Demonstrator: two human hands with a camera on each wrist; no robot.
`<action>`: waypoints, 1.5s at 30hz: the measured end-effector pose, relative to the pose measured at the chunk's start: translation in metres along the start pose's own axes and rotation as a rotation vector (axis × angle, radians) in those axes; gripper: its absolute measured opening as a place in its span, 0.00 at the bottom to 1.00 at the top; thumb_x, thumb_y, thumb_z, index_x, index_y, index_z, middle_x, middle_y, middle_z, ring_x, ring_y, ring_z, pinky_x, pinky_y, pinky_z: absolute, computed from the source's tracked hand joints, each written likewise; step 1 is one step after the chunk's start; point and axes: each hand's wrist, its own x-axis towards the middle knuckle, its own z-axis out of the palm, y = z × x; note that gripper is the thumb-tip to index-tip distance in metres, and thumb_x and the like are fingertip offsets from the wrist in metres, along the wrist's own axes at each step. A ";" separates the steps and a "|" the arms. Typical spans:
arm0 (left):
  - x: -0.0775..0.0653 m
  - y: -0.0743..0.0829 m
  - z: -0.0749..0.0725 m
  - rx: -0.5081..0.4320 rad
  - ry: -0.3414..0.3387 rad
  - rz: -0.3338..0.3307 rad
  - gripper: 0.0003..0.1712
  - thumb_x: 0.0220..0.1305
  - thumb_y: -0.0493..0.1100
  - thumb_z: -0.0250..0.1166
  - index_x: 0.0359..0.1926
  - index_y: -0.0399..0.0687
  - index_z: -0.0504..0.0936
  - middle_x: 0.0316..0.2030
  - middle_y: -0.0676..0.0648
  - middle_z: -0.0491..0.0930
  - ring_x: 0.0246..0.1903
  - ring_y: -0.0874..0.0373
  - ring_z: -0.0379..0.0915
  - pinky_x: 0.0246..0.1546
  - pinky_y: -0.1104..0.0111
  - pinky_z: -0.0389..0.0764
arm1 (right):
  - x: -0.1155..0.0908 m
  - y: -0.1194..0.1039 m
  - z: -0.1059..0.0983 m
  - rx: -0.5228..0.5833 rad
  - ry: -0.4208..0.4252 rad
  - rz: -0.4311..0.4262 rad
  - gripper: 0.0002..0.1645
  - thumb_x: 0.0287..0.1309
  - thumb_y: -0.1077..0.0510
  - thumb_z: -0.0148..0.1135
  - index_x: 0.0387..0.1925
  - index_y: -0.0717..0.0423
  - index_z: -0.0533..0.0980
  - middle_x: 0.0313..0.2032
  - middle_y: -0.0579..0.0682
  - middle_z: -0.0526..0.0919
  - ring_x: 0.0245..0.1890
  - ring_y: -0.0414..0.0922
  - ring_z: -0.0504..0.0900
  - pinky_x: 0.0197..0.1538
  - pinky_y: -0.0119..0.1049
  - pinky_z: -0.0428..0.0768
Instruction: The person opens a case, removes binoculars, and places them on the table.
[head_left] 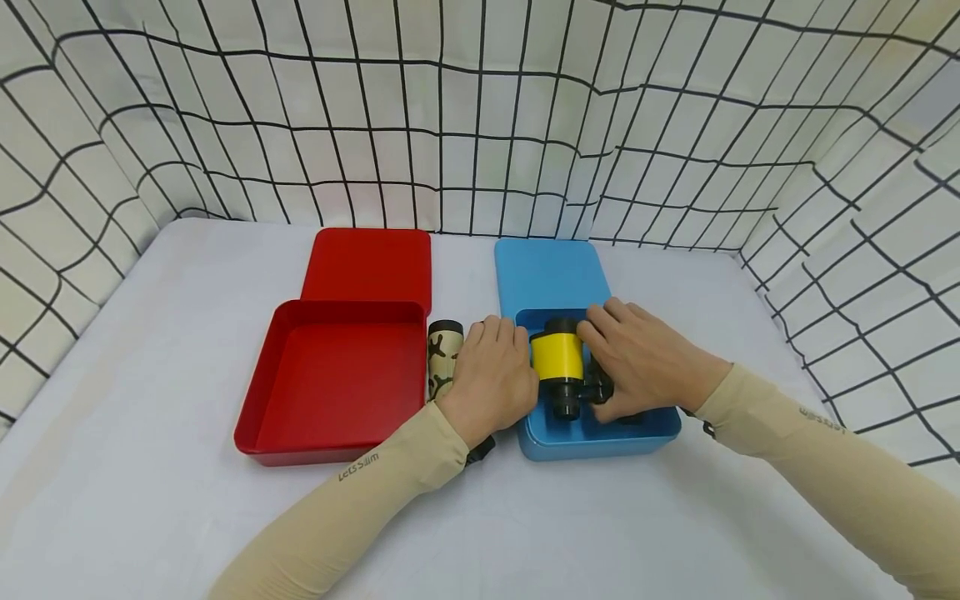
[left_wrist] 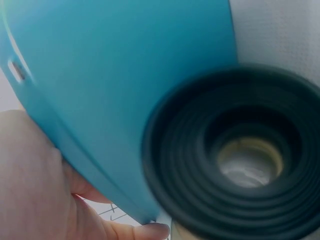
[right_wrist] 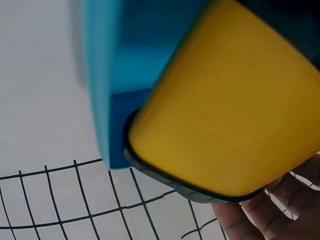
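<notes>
My right hand [head_left: 637,358] grips yellow-and-black binoculars [head_left: 558,358] from the right side. They sit within the outline of the open blue box [head_left: 600,446], and the hand covers most of their right half. In the right wrist view, a yellow barrel [right_wrist: 225,110] slants across the box, with fingertips at its black rim. My left hand [head_left: 491,375] holds the blue box's left side. The left wrist view shows its thumb along the blue wall [left_wrist: 110,100]. Under that hand lie camouflage binoculars [head_left: 444,358], largely hidden; their black eyecup [left_wrist: 185,165] is close to the camera.
An open red box [head_left: 255,400] stands on the left of the white table, its lid [head_left: 367,262] folded back. The blue lid [head_left: 553,273] lies back behind its box. A black wire grid [head_left: 442,133] with white cloth behind it encloses the back and sides.
</notes>
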 end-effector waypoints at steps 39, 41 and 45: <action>0.001 0.001 -0.001 -0.033 0.017 0.019 0.14 0.71 0.48 0.54 0.40 0.40 0.73 0.33 0.43 0.74 0.39 0.51 0.68 0.40 0.61 0.69 | -0.039 0.043 -0.032 -0.022 0.009 0.096 0.49 0.31 0.29 0.73 0.51 0.56 0.73 0.42 0.53 0.76 0.42 0.49 0.71 0.46 0.43 0.77; 0.001 0.001 -0.001 -0.038 0.022 0.021 0.14 0.71 0.48 0.54 0.40 0.40 0.73 0.33 0.42 0.74 0.39 0.51 0.69 0.40 0.61 0.69 | -0.041 0.046 -0.034 -0.029 0.022 0.097 0.49 0.31 0.28 0.72 0.50 0.56 0.73 0.41 0.52 0.76 0.42 0.49 0.71 0.45 0.43 0.77; 0.001 0.000 -0.001 -0.044 0.014 0.017 0.15 0.72 0.49 0.53 0.40 0.40 0.73 0.34 0.42 0.74 0.39 0.50 0.69 0.41 0.61 0.70 | -0.046 0.052 -0.036 -0.052 0.030 0.096 0.49 0.30 0.28 0.72 0.49 0.56 0.73 0.39 0.52 0.75 0.41 0.49 0.71 0.44 0.43 0.76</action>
